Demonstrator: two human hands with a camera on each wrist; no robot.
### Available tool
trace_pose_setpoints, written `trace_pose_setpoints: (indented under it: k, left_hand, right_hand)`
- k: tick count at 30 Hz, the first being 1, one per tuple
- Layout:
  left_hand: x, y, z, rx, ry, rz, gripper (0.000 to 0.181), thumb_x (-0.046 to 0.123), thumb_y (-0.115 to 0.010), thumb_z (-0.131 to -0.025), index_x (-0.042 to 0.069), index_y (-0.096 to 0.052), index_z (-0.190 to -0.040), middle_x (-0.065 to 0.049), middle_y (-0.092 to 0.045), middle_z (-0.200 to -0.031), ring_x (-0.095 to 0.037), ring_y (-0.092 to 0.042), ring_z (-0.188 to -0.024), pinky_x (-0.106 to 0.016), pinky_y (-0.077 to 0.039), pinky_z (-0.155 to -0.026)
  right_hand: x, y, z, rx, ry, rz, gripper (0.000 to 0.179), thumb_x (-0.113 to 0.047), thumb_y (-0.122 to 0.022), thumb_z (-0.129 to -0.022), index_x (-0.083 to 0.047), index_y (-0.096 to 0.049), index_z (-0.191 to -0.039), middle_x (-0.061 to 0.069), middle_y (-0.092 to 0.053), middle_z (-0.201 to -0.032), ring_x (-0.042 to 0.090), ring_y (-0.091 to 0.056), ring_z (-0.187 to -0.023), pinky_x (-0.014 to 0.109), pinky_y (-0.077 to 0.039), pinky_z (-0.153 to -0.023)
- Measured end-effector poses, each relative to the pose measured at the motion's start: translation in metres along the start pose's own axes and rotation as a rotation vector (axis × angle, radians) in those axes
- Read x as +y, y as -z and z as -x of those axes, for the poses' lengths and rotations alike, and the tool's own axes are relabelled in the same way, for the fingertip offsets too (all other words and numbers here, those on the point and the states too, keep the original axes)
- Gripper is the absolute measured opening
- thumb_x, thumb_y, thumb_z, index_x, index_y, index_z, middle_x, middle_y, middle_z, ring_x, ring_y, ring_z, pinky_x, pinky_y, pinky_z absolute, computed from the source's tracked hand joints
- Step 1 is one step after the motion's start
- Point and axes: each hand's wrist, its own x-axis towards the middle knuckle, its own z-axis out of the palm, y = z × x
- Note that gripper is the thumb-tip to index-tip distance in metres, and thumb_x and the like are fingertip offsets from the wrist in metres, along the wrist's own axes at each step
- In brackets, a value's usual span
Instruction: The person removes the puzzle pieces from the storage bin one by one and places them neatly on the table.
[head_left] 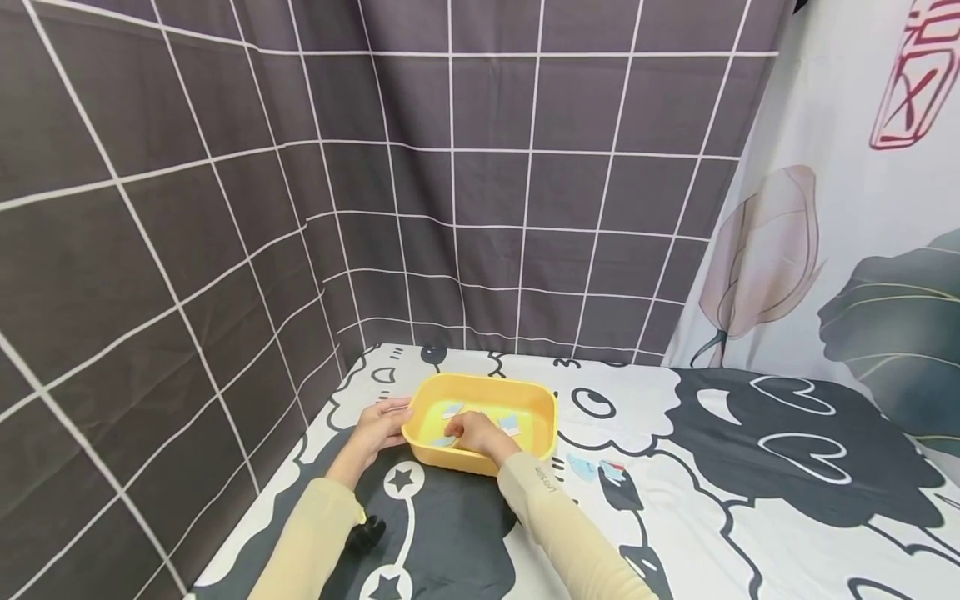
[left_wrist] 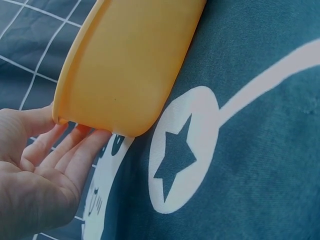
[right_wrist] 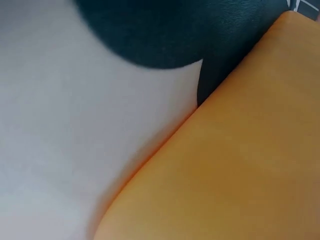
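Note:
A yellow plastic basin (head_left: 536, 396) stands on the patterned cloth. At its left end is my left hand (head_left: 381, 427), the thumb at the rim and the fingers against the outer wall; the left wrist view shows this hand (left_wrist: 47, 170) gripping the basin's end (left_wrist: 120, 65). My right hand (head_left: 480, 433) reaches over the near wall into the basin with bent fingers. Just below its fingertips lies a flat blue-and-white piece (head_left: 441, 442); whether they pinch it is hidden. Similar pieces lie farther back (head_left: 453, 410) and to the right (head_left: 508, 425). The right wrist view shows only basin wall (right_wrist: 225, 165) and cloth.
Right of the basin, a light-blue piece (head_left: 581, 467) and a blue piece with red (head_left: 612, 472) lie on the black-and-white cloth (head_left: 697, 525). A small black object (head_left: 366, 533) shows near the left sleeve. Dark gridded curtains (head_left: 487, 192) hang behind and left.

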Motion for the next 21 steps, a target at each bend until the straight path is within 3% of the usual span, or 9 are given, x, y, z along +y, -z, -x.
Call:
trace_pose_setpoints:
  k: [7,14,21]
  left_hand:
    - [0.0023,0.0007,-0.0025,-0.011,0.001,0.003,0.045,0.010,-0.058,-0.095,-0.008,-0.049,-0.136,-0.030,-0.054,-0.137,-0.022,-0.070,-0.098,-0.034,-0.063,-0.081]
    - [0.0049,-0.0014,-0.0002,-0.007,0.012,-0.008,0.045,0.011,-0.059,-0.095,-0.007,-0.050,-0.135,-0.029,-0.056,-0.135,-0.024,-0.071,-0.099,-0.034,-0.064,-0.080]
    - [0.0018,-0.0006,-0.0006,0.012,0.019,-0.011,0.044,0.012,-0.059,-0.095,-0.006,-0.052,-0.134,-0.028,-0.058,-0.133,-0.021,-0.071,-0.098,-0.032,-0.063,-0.079]
  right_hand:
    - [-0.0020,0.0026,-0.0001,-0.012,0.020,0.072,0.011,0.005,-0.069,-0.078,-0.003,-0.074,-0.084,0.010,-0.074,-0.087,0.020,-0.063,-0.082,0.026,-0.053,-0.074]
    - [-0.0027,0.0024,-0.0003,-0.026,0.077,0.085,0.019,0.002,-0.070,-0.081,-0.006,-0.076,-0.096,0.012,-0.075,-0.099,0.026,-0.067,-0.093,0.025,-0.055,-0.080]
    - [-0.0017,0.0002,-0.0015,-0.052,0.085,0.078,0.011,-0.002,-0.071,-0.082,-0.007,-0.078,-0.089,0.009,-0.076,-0.091,0.022,-0.068,-0.087,0.021,-0.054,-0.076]
